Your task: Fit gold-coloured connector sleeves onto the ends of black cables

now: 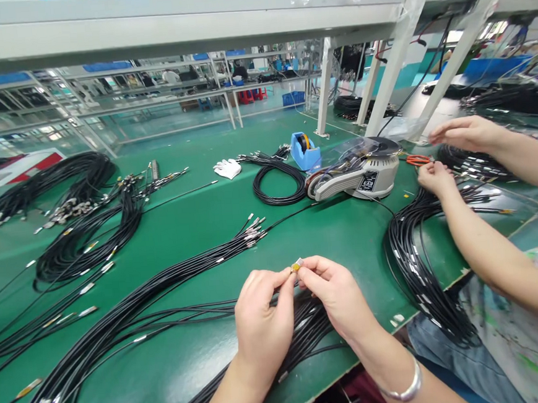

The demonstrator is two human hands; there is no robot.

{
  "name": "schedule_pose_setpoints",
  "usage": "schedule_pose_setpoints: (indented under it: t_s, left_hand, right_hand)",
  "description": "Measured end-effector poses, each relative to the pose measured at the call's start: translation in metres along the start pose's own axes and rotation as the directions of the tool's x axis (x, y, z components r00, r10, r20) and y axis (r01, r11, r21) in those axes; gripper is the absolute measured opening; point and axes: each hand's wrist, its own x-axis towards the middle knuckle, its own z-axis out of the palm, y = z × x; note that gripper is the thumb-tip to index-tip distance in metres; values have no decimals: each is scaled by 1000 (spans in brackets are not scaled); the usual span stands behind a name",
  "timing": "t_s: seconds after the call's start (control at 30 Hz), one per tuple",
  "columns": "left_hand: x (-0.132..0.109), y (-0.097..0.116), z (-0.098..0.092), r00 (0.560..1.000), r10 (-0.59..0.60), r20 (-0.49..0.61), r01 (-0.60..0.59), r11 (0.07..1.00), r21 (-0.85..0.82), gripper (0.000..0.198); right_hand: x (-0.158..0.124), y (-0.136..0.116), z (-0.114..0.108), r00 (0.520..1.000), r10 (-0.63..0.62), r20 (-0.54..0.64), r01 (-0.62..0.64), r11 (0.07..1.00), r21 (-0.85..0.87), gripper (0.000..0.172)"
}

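Note:
My left hand point(263, 310) and my right hand point(335, 290) meet over the near middle of the bench, thumbs and forefingers pinched together. Between the fingertips is a small metal cable connector point(296, 265) with yellow tape on it. Both hands grip it; the cable behind it is mostly hidden by my fingers. Under my wrists runs a bundle of black cables point(309, 325) with white labels. Another long cable bundle point(163, 281) curves across the bench to my left, its metal ends point(255, 232) grouped beyond my hands.
A tape dispensing machine point(364, 172) and a blue tape holder point(305, 152) stand at the back, near a white glove point(227, 169) and a coiled cable point(277, 185). At right, a co-worker's hands point(437, 179) are over another cable bundle point(413, 258). More cables point(90, 240) lie left.

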Motion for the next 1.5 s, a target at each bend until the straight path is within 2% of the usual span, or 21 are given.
schedule_pose_setpoints:
  t_s: [0.13,0.37,0.73,1.07,1.27,1.5]
  left_hand:
    - [1,0,0,999,-38,13,38,999,-14,8]
    - [2,0,0,999,44,-13,-44,999,30,7]
    - [0,-1,-1,993,114,-29,-113,992,50,12]
    - [3,1,-2,1000,3,31,-3,1000,2,9]
    - [1,1,-2,999,-36,12,36,999,-9,9]
    - [-1,-1,0,1000,4,12,-4,1000,0,9]
  right_hand:
    - [1,2,-6,999,-10,38,10,1000,6,19]
    - [4,0,-15,997,-45,60,47,999,-27,22]
    - [3,-5,0,999,-14,31,12,998,59,21]
    - [4,-6,5,1000,7,-18,-6,998,57,24]
    - [6,-7,-1,999,-13,42,13,1000,12,23]
    - [10,-7,-10,995,-20,100,19,1000,11,23]
